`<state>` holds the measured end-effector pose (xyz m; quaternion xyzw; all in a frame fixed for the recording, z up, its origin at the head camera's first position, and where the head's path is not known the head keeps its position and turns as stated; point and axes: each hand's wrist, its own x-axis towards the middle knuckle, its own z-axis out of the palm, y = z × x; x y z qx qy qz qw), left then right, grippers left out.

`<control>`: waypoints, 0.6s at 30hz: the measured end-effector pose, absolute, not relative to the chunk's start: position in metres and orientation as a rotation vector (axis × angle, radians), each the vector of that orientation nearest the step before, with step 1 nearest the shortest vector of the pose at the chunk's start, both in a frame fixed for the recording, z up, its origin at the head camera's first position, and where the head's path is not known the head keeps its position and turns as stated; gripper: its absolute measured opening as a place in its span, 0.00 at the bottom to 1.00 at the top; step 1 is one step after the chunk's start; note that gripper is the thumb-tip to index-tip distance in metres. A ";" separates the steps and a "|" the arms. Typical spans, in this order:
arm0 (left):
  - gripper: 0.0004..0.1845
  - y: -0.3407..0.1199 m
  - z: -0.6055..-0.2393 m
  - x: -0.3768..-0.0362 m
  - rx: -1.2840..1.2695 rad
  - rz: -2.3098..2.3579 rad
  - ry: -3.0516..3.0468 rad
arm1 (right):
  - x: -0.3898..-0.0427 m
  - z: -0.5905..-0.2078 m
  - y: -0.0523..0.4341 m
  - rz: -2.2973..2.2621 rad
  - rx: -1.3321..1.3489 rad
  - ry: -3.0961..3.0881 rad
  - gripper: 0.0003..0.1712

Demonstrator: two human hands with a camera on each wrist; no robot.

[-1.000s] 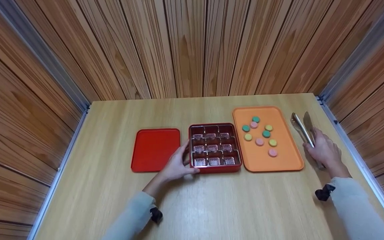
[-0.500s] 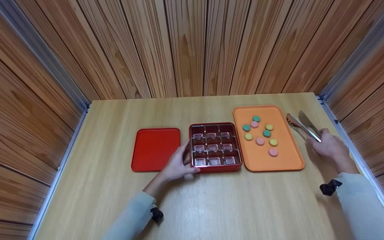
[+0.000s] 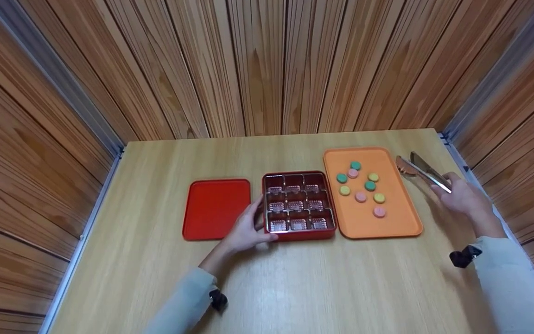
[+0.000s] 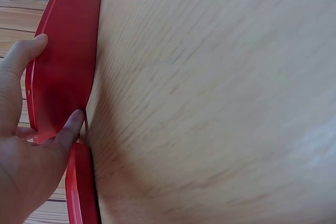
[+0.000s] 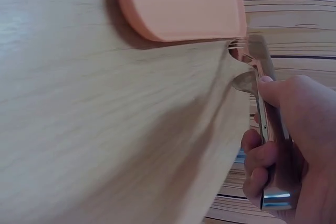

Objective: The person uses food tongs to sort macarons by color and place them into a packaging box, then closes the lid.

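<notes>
My right hand (image 3: pixel 461 199) is curled around the handle end of the metal tongs (image 3: pixel 422 170), thumb along the top and fingers wrapped underneath, as the right wrist view shows (image 5: pixel 278 150). The tongs sit at the right of the head view, just beside the orange tray's (image 3: pixel 406 222) right edge. Their long axis runs slantwise, from my hand up and left, with the tips pointing toward the upper left, at the tray's far right corner. The two arms of the tongs stand slightly apart at the tips.

My left hand (image 3: pixel 248 227) holds the near left corner of the red box (image 3: pixel 304 234) in the middle of the frame, thumb against its front wall and fingers up its left side. In the left wrist view the thumb and a fingertip press the red wall (image 4: pixel 63 77). The box has nine compartments, each with a clear liner. Left of it the red lid (image 3: pixel 216 208) lies flat. On the tray lie small round sweets (image 3: pixel 360 196) in green, pink and yellow.

Everything rests on a pale wooden table (image 3: pixel 295 287), closed in on three sides by walls of vertical wooden boards (image 3: pixel 267 69).
</notes>
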<state>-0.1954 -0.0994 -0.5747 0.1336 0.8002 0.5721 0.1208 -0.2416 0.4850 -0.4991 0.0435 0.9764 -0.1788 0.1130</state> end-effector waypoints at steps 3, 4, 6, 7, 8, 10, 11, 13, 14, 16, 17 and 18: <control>0.67 -0.099 -0.575 -0.194 0.365 1.659 2.348 | -0.244 -0.492 0.483 -0.498 0.084 2.884 0.45; 0.67 -0.099 -0.575 -0.194 0.358 1.654 2.353 | -0.244 -0.490 0.483 -0.494 0.078 2.884 0.45; 0.68 -0.099 -0.576 -0.195 0.347 1.656 2.344 | -0.244 -0.487 0.482 -0.502 0.078 2.880 0.44; 0.68 -0.099 -0.575 -0.195 0.348 1.662 2.336 | -0.244 -0.485 0.482 -0.508 0.081 2.882 0.44; 0.68 -0.099 -0.575 -0.195 0.350 1.665 2.329 | -0.244 -0.484 0.482 -0.507 0.084 2.887 0.43; 0.68 -0.099 -0.575 -0.195 0.357 1.679 2.309 | -0.244 -0.482 0.480 -0.509 0.087 2.898 0.43; 0.68 -0.099 -0.575 -0.195 0.359 1.688 2.298 | -0.244 -0.480 0.480 -0.505 0.082 2.905 0.43; 0.68 -0.099 -0.575 -0.195 0.361 1.693 2.291 | -0.245 -0.478 0.478 -0.498 0.068 2.910 0.42; 0.68 -0.099 -0.575 -0.195 0.362 1.693 2.290 | -0.245 -0.477 0.476 -0.494 0.057 2.910 0.41; 0.68 -0.099 -0.574 -0.195 0.365 1.697 2.293 | -0.247 -0.474 0.473 -0.497 0.044 2.903 0.39; 0.68 -0.099 -0.574 -0.194 0.369 1.698 2.293 | -0.247 -0.473 0.472 -0.492 0.036 2.903 0.38; 0.68 -0.100 -0.574 -0.195 0.373 1.699 2.294 | -0.248 -0.472 0.470 -0.493 0.028 2.904 0.38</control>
